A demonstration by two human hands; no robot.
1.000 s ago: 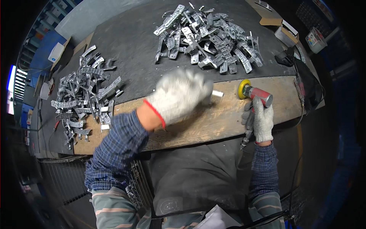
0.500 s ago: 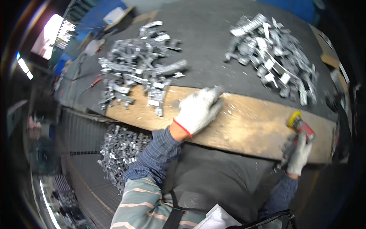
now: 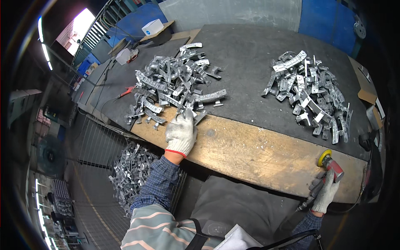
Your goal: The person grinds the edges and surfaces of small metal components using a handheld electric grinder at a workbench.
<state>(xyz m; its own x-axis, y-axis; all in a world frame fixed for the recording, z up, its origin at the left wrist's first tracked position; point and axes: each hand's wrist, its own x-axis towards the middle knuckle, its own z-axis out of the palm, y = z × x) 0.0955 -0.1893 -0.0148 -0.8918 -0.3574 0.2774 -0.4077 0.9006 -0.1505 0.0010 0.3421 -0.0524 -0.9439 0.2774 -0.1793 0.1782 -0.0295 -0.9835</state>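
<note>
At the bench's near wooden edge: gloved hands, two heaps of metal parts.
Left hand (image 3: 181,134), in a white knit glove, rests fingers loosely spread on the near rim of the left heap (image 3: 173,89) of curved grey stampings. Right hand (image 3: 326,192) grips a red grinder (image 3: 330,163) with yellow disc at the plank's (image 3: 258,152) right end. Second heap (image 3: 310,93) lies on dark matting, far right.

Two gloved hands (image 3: 180,133); one grinder (image 3: 331,163); three bracket heaps (image 3: 175,83).

Bare plank (image 3: 258,154) between bracket heaps (image 3: 175,87)
</note>
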